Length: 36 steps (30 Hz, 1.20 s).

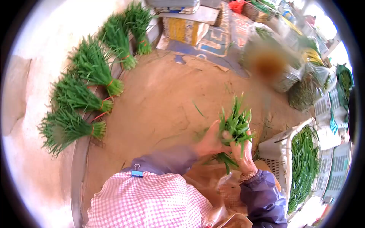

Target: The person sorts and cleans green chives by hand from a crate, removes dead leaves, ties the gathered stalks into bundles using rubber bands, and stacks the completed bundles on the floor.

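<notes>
A bunch of garlic chives [236, 127] is between my two hands, its cut ends and leaf tips pointing up and away from me. My right hand [244, 157] wraps round it from the right and below. On the left side, my left hand [212, 141] is closed against the same bunch, slightly blurred, with some fingers hidden behind the leaves. A few loose leaves [227, 160] hang below the hands. To the right stands a white plastic crate [275, 152] filled with long loose chives [304, 167].
Several tied chive bunches [95, 64] lie along a ledge [80, 163] on the left. Cardboard [163, 87] with stray leaves covers the ground ahead. A yellow-and-white box [184, 31] stands at the back. Plastic bags of greens [310, 85] are at the right.
</notes>
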{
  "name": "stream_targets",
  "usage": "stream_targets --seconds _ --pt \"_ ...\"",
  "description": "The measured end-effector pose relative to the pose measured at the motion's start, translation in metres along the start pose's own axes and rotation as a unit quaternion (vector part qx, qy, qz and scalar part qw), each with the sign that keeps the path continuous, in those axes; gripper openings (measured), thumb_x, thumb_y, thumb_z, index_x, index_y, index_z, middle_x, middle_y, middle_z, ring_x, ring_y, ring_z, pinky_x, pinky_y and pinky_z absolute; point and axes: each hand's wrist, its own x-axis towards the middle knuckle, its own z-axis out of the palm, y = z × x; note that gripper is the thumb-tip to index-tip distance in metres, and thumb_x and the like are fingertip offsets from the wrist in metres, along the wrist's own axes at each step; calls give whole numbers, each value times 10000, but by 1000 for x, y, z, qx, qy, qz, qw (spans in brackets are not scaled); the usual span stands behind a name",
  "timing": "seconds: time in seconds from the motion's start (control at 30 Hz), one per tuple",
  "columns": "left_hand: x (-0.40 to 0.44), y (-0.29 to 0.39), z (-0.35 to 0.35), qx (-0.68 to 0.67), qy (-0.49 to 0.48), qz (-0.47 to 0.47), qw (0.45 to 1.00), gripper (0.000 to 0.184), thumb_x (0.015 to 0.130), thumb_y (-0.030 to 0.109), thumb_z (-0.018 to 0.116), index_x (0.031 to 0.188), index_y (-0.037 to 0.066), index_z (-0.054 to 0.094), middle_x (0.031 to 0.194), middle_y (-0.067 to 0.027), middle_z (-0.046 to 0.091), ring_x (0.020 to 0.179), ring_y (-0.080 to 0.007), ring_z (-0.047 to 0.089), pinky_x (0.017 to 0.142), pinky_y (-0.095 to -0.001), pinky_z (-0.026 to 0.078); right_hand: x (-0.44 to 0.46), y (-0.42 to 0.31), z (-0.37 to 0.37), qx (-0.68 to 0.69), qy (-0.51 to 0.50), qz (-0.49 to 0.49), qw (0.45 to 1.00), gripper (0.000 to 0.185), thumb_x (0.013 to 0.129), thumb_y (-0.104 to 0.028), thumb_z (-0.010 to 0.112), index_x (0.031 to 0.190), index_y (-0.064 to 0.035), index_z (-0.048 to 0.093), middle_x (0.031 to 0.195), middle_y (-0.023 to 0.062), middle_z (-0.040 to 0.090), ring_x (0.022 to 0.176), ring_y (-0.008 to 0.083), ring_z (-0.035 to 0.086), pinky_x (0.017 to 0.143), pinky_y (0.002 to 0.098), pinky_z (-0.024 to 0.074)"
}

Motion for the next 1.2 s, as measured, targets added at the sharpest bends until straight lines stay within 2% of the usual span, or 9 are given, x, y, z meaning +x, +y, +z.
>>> stream_targets --seconds 0.07,0.13,0.23,0.33,0.6,0.83,1.0,1.07,1.2 --pt "2 -9 -8 -191 57 -88 976 696 645 74 784 1240 22 427 1154 -84 544 1056 -180 531 910 -338 452 8 5 31 46 30 -49 997 557 822 81 574 1334 -35 387 1156 46 536 1030 163 554 831 288 491" --pt "-4 -13 -24 -29 83 -29 996 528 716 33 708 1188 20 471 1093 -65 564 979 -160 556 844 -316 476 17 1 47 -3 22 -41 999 568 816 43 594 1338 -33 384 1175 76 532 1055 198 547 851 311 476" --pt "9 1 -50 -228 150 -44 961 328 757 -24 648 1070 0 552 978 -51 612 868 -153 595 773 -301 501 13 -32 66 -432 1 -210 877 591 785 -83 656 1317 -18 408 1211 177 507 1134 315 494 918 386 427" --pt "41 9 -102 -7 213 34 976 331 770 23 673 1094 4 610 1044 -68 649 897 -150 612 796 -313 502 17 -65 63 -542 -28 -296 786 588 747 -83 678 1284 -10 449 1251 211 477 1165 367 454 974 409 389" --pt "81 114 -281 310 423 54 850 610 660 192 813 1141 -56 532 1084 -138 633 966 -237 602 875 -351 477 -23 -93 -97 -343 60 77 934 296 871 -100 599 1146 3 565 1028 95 622 959 165 590 862 289 471" --pt "125 189 -446 315 440 97 835 941 605 147 818 1318 -120 266 1216 -226 511 1104 -322 507 1051 -382 333 -105 -89 -211 -436 151 193 866 313 849 -131 604 1134 -16 546 872 53 597 735 122 548 672 264 449" --pt "117 203 -517 337 443 114 823 723 635 132 822 1213 -101 457 1192 -184 560 1104 -251 517 962 -363 398 -176 -60 -309 -500 167 203 825 395 847 -85 594 1217 -52 460 977 71 554 807 136 523 732 284 463" --pt "107 181 -591 384 549 -73 739 772 618 217 851 1220 -101 487 1211 -171 559 1094 -224 524 947 -348 407 -201 -41 -343 -482 170 195 837 405 848 -86 602 1222 -52 451 983 70 556 814 133 519 743 288 463" --pt "98 166 -623 319 567 -97 753 859 624 303 856 1257 -102 440 1308 -184 489 1190 -246 466 1013 -351 345 -238 -36 -328 -569 154 145 795 367 864 -90 595 1209 -21 488 1055 64 575 894 132 527 809 284 462"
